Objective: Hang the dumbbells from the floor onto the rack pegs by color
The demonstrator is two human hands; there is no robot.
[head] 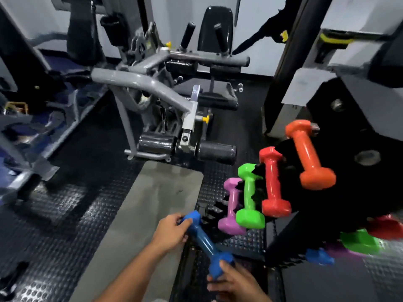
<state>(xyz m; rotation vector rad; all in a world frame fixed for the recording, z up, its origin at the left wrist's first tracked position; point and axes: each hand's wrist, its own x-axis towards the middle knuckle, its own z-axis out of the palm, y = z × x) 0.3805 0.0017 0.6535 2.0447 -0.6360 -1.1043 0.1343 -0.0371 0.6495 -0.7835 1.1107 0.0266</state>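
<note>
Blue dumbbell sits slanted between both hands, low beside the black rack. Left hand has its fingers curled round the upper head; right hand grips the lower head from below. On the rack's pegs hang pink dumbbell, green dumbbell, red dumbbell and orange dumbbell, side by side. Grey mat lies on the studded floor.
</note>
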